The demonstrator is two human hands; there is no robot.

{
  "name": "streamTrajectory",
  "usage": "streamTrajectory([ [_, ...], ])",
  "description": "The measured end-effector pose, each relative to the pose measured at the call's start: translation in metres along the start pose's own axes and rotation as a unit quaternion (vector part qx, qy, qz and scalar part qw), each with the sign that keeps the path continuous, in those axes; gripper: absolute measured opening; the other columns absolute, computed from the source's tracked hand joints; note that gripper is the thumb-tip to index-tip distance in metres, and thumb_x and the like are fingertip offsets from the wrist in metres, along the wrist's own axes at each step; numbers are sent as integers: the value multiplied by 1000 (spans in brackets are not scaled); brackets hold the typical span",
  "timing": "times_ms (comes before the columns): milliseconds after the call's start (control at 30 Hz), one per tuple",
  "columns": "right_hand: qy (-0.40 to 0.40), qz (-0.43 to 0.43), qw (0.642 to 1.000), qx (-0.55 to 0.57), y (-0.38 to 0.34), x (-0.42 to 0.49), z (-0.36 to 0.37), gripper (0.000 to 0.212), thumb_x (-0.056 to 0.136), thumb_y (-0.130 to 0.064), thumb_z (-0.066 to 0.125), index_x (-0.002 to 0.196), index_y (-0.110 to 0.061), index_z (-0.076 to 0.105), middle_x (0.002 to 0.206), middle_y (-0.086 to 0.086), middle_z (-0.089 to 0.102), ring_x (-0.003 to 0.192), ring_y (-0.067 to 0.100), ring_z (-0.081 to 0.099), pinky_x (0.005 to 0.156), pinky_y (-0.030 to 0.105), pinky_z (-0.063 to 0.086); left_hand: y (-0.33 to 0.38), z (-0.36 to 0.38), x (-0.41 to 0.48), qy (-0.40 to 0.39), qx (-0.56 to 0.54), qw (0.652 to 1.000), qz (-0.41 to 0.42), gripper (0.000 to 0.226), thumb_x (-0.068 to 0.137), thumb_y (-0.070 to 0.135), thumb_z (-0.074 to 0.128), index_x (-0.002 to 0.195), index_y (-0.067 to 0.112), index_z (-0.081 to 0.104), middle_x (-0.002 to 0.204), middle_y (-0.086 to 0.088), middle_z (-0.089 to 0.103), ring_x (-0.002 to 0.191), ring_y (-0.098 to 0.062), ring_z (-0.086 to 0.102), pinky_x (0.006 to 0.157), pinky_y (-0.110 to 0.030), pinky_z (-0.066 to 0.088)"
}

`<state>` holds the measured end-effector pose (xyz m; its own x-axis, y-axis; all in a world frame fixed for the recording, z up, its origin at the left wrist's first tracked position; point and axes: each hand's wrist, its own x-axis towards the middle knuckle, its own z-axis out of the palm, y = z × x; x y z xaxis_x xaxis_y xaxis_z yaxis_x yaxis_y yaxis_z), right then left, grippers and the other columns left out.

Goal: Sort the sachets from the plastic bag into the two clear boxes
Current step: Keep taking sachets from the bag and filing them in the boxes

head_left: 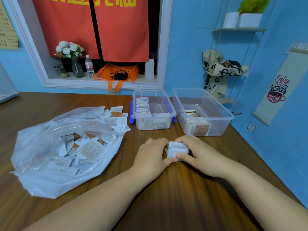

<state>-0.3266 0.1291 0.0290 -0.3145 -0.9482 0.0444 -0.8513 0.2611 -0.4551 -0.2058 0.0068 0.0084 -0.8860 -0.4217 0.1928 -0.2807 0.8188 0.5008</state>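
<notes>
A small stack of white sachets (177, 149) stands on the wooden table (175, 194) in front of the boxes. My left hand (150, 154) grips its left side and my right hand (198, 155) grips its right side, thumbs at the front. An open plastic bag (55, 147) at the left holds several white and brown sachets. A few loose sachets (117, 119) lie behind the bag. The left clear box (154, 114) holds a row of white sachets. The right clear box (216, 114) holds brown ones.
A blue wall runs close along the table's right edge. Behind the table is a window ledge with a flower vase (75, 64), a water bottle (89, 66) and an orange bag (118, 72). A grey object (7, 90) sits at the far left.
</notes>
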Motion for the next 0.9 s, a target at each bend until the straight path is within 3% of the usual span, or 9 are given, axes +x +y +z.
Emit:
streamTrajectory([
  [200, -24, -21, 999, -4, -3, 3, -12, 26, 84, -35, 66, 107, -33, 54, 99, -19, 56, 90, -1, 54, 80, 21, 48, 2, -3, -2, -6, 0, 1000, 21, 42, 86, 45, 60, 123, 28, 50, 97, 16, 48, 101, -6, 45, 83, -24, 39],
  [367, -54, -27, 998, 14, -4, 13, -26, 30, 82, -34, 69, 107, -32, 54, 98, -17, 58, 88, -1, 55, 75, 16, 48, -1, -9, 0, -6, -22, 999, 31, 45, 85, 47, 59, 126, 30, 49, 109, 14, 57, 97, -2, 47, 81, -21, 44],
  [500, -28, -21, 995, 94, -9, 29, -50, 30, 83, -24, 70, 108, -27, 54, 97, -12, 59, 83, 1, 55, 70, 15, 46, 4, -26, 11, 46, -96, 994, 22, 35, 85, 42, 62, 116, 30, 52, 98, 16, 56, 86, -2, 52, 75, -18, 46],
  [567, -19, -23, 992, 119, -14, 41, -64, 30, 85, -20, 67, 111, -27, 52, 97, -12, 58, 79, 0, 54, 69, 14, 44, 6, -40, 22, 86, -125, 988, 15, 31, 83, 40, 65, 110, 30, 53, 95, 14, 58, 84, -4, 54, 76, -23, 49],
  [700, 1, -29, 977, 210, -20, 80, -83, 31, 89, -11, 59, 116, -23, 51, 102, -4, 61, 87, 8, 58, 79, 19, 48, 4, -61, 50, 182, -186, 965, -13, 37, 82, 32, 68, 115, 26, 52, 92, 14, 56, 88, -3, 53, 80, -23, 46],
  [767, 10, -19, 970, 241, -17, 103, -87, 29, 90, -9, 57, 117, -17, 50, 102, 2, 60, 85, 14, 61, 77, 25, 53, -6, -64, 62, 237, -173, 955, -42, 45, 82, 31, 69, 122, 21, 50, 102, 11, 56, 99, -9, 52, 87, -25, 43],
  [900, 8, -13, 992, 124, -3, 150, -91, 27, 89, -14, 60, 111, -20, 46, 104, 4, 57, 84, 17, 58, 76, 28, 50, -39, -50, 70, 281, -82, 949, -118, 61, 76, 42, 71, 128, 18, 49, 128, -1, 50, 120, -19, 41, 96, -27, 32],
])
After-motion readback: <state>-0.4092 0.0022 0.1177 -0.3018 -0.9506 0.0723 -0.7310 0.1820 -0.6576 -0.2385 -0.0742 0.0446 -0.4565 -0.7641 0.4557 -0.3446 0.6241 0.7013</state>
